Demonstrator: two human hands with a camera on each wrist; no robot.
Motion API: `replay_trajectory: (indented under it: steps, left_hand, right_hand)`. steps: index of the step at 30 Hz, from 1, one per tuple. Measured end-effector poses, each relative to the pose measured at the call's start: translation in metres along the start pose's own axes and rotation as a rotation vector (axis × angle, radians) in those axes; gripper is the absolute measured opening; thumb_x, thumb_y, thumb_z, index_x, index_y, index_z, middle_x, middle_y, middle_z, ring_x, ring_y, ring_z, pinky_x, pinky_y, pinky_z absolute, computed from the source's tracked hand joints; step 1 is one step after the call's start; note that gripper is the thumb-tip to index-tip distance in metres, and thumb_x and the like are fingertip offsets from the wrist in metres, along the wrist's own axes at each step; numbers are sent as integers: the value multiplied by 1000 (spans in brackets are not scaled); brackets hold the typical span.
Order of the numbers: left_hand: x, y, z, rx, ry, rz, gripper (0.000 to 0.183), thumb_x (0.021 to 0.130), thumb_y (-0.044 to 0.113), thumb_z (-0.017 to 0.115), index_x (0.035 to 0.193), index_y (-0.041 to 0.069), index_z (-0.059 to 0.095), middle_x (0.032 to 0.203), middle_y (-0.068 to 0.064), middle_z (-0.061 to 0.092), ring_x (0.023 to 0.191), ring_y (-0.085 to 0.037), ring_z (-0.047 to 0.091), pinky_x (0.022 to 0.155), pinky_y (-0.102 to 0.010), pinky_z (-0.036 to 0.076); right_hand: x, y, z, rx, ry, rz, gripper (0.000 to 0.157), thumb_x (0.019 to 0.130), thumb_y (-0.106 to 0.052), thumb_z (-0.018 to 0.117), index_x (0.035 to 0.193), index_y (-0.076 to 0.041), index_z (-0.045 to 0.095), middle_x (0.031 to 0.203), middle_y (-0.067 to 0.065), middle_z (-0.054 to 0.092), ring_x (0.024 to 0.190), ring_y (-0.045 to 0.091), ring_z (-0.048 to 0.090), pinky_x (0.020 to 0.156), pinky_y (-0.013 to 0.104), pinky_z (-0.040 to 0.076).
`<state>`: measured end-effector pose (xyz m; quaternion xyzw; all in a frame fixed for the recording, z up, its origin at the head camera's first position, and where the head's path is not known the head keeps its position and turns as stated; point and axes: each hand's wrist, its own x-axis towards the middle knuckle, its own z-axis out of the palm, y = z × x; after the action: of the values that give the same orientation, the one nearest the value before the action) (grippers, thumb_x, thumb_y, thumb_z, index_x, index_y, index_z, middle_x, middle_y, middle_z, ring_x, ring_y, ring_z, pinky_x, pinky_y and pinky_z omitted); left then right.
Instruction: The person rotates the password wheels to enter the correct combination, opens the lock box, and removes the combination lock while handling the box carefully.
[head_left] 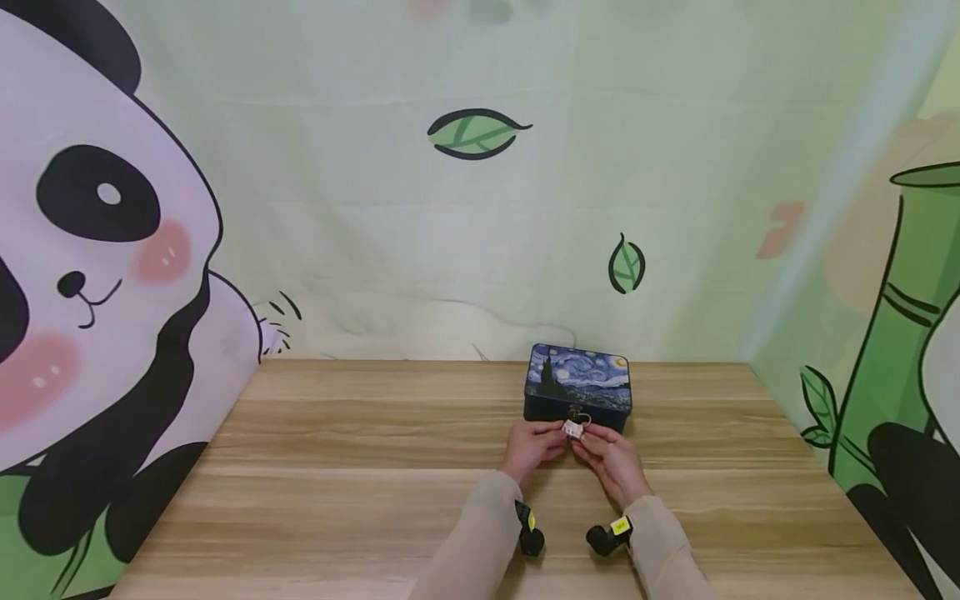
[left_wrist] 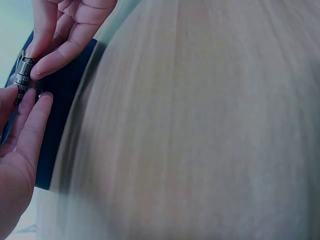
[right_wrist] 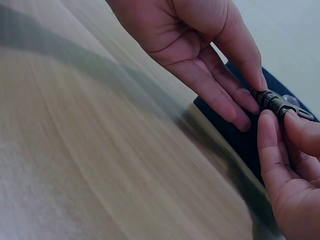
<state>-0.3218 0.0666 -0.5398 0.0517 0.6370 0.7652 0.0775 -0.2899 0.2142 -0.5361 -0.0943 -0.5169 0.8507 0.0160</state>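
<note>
A small combination padlock (head_left: pixel 573 429) with a curved shackle and number dials is held between both hands at the front of a dark blue tin box (head_left: pixel 577 379). The left hand (head_left: pixel 528 448) pinches its dial end between thumb and fingertips. From the other side, the right hand (head_left: pixel 615 462) pinches the shackle end. In the left wrist view, dial markings show on the padlock (left_wrist: pixel 22 80). The right wrist view has the shackle side of the padlock (right_wrist: pixel 274 104) beside the right thumb. Whether the shackle passes through the box's clasp (head_left: pixel 575 410), I cannot tell.
The box's lid carries a starry night painting. It stands near the back edge of a wood-grain table (head_left: pixel 360 433), close to a pale green cloth backdrop (head_left: pixel 360 208) printed with a panda, leaves and bamboo. Black wrist cameras (head_left: pixel 532 542) sit on both sleeves.
</note>
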Motion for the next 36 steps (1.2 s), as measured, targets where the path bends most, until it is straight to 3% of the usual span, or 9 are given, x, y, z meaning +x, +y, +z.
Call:
replay_trajectory:
  steps: [6,10,15,21,28,36]
  left_hand:
    - [-3,2,-3,21,-16,33,24,87,-8,70,110,-13,69,99,-27,71,85,-31,71,76,-42,61]
    - [-3,-5,-12,44,-68,123,21,86,-2,74,106,-8,73,96,-20,73,78,-26,72,71,-36,62]
    - [-15,4,-18,62,-77,77,24,87,-10,67,110,-16,67,106,-27,69,85,-27,71,78,-40,61]
    - [-25,9,-24,88,-79,85,22,86,-15,64,108,-19,67,104,-32,67,82,-26,70,80,-44,60]
    - [-40,14,-32,86,-48,65,22,86,-13,67,107,-18,67,100,-31,68,83,-31,71,75,-36,61]
    - [-54,22,-43,107,-43,58,22,88,-9,67,108,-16,68,101,-31,69,85,-25,71,77,-38,61]
  right_hand:
    - [-5,-4,2,1,-26,-5,30,97,16,46,93,-4,68,85,3,69,77,12,69,76,23,59]
    - [-10,-4,5,-13,-38,5,30,96,17,46,92,-3,68,85,4,69,76,13,69,75,24,60]
    - [-16,-1,9,-41,-54,6,26,95,18,46,95,1,67,85,5,68,76,13,69,76,25,60]
    - [-21,2,14,-56,-81,12,27,95,18,47,96,1,69,87,5,70,78,13,69,75,24,60]
    - [-29,6,20,-88,-89,20,23,95,17,50,103,7,68,90,7,70,80,13,69,78,26,60]
    - [-38,8,33,-96,-95,32,23,94,17,50,98,4,69,91,7,69,81,15,69,79,27,60]
